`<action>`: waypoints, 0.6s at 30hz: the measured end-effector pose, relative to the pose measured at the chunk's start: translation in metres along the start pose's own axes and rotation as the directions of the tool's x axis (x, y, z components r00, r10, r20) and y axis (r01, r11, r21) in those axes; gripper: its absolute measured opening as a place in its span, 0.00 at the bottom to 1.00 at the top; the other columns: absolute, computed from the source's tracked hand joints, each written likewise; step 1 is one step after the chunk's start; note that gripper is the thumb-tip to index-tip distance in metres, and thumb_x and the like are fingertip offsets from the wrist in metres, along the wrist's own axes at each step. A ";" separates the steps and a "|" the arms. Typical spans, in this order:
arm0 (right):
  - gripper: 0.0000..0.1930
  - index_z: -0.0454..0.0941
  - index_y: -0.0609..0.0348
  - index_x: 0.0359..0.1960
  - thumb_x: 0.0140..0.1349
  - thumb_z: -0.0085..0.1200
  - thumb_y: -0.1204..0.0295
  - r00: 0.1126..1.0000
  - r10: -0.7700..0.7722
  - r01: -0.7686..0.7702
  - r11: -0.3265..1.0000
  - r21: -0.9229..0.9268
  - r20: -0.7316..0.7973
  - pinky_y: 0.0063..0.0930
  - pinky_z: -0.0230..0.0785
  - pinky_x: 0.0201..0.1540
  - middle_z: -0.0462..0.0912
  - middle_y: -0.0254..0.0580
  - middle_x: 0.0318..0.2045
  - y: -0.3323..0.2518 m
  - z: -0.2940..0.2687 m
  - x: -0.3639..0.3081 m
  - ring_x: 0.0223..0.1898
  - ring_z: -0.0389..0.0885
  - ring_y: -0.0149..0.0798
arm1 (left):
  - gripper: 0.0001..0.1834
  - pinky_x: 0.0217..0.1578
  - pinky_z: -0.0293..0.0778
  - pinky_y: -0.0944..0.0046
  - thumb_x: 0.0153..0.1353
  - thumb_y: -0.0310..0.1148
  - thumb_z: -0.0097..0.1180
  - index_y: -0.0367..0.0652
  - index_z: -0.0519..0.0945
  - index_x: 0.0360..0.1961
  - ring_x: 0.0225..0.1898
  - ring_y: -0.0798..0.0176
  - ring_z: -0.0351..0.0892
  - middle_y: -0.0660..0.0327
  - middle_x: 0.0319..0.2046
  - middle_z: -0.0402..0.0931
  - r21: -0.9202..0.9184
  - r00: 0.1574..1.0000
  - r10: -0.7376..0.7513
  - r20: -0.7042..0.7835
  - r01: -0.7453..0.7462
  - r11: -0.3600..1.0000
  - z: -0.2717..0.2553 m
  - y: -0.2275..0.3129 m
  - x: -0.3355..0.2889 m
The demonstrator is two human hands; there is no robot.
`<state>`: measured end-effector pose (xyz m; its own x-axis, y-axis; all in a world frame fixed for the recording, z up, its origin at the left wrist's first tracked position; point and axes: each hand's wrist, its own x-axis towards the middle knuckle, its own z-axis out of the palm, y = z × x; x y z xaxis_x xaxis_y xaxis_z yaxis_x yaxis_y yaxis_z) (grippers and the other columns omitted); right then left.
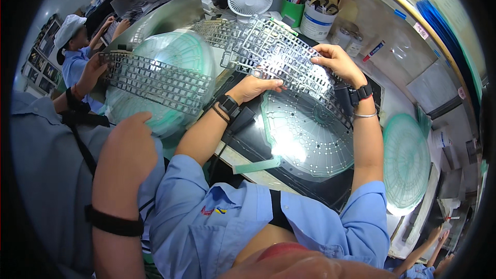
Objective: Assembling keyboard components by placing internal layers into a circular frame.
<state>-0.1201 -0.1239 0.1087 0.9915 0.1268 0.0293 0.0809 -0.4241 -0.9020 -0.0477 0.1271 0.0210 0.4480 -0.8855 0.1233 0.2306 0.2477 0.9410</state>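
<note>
We saw the thin, grey-black, rectangular lattice sheet with many key-shaped openings (292, 64) between our two hands, its long axis running slantwise from upper left to lower right. It lay up and right from our left hand (253, 88), which was closed at its near edge, the thumb pointing right. Our right hand (337, 63) was nearly closed, pinching the far edge, with wrist bent inward. Below in view was the transparent, rounded plastic film with fine traces (310, 142); whether the lattice touched it, we could not tell.
</note>
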 end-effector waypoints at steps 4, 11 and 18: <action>0.12 0.75 0.65 0.42 0.57 0.55 0.74 1.000 -0.014 0.014 1.000 0.010 0.008 0.15 0.65 0.38 0.77 0.28 0.33 0.000 0.001 0.001 0.34 0.72 0.19 | 0.15 0.41 0.73 0.65 0.57 0.24 0.55 0.35 0.73 0.46 0.41 0.62 0.77 0.55 0.41 0.76 -0.016 1.000 -0.015 -0.005 0.015 1.000 -0.003 -0.001 -0.001; 0.12 0.76 0.63 0.44 0.58 0.55 0.75 0.914 -0.312 0.357 0.922 0.149 -0.258 0.16 0.65 0.42 0.80 0.32 0.35 -0.033 0.005 0.020 0.36 0.74 0.21 | 0.39 0.40 0.76 0.67 0.55 0.23 0.57 0.41 0.47 0.62 0.40 0.61 0.77 0.45 0.52 0.67 0.076 0.987 -0.094 0.133 0.085 0.994 0.002 0.009 0.002; 0.15 0.74 0.62 0.47 0.57 0.56 0.74 0.919 -0.367 0.391 0.814 0.430 -0.141 0.14 0.66 0.38 0.80 0.32 0.35 -0.113 0.092 0.076 0.35 0.75 0.22 | 0.28 0.38 0.76 0.61 0.59 0.27 0.54 0.40 0.57 0.59 0.35 0.62 0.78 0.51 0.46 0.72 -0.118 0.998 -0.060 0.035 0.063 0.991 -0.033 -0.036 0.012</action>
<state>-0.0637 0.0159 0.1737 0.8962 0.1461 0.4190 0.4097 0.0901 -0.9078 -0.0225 0.1208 -0.0219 0.4030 -0.9119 0.0778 0.3586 0.2355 0.9033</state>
